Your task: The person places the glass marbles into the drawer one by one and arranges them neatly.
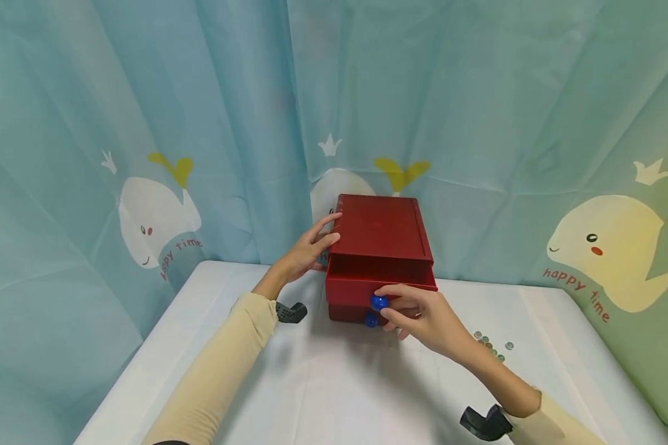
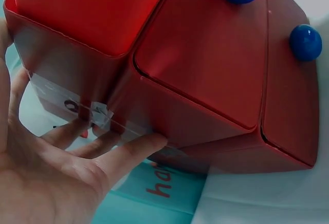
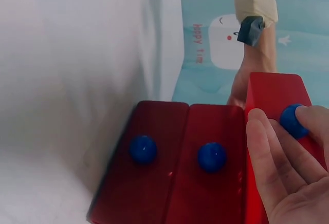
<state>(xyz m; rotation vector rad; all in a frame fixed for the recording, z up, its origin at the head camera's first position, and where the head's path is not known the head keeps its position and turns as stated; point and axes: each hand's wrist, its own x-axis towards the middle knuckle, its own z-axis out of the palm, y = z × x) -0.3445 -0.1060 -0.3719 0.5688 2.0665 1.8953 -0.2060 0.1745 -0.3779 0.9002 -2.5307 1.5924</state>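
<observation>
A dark red cabinet [image 1: 383, 225] of three drawers stands at the back of the white table. Its top drawer [image 1: 345, 290] is pulled partly out, and no contents show through the gap. My right hand [image 1: 423, 312] pinches that drawer's blue knob [image 3: 294, 120] between thumb and fingers. Below it, the middle drawer's blue knob [image 3: 212, 156] and the bottom drawer's blue knob [image 3: 143, 149] sit on closed fronts. My left hand [image 1: 303, 253] rests against the cabinet's left side with spread fingers [image 2: 133, 152], steadying it.
Several small round glass pieces [image 1: 490, 347] lie on the white table [image 1: 267, 383], right of the cabinet. Close behind it hangs a blue-green curtain [image 1: 245, 123] printed with whales. A dark camera mount [image 1: 485, 423] sits at the right wrist.
</observation>
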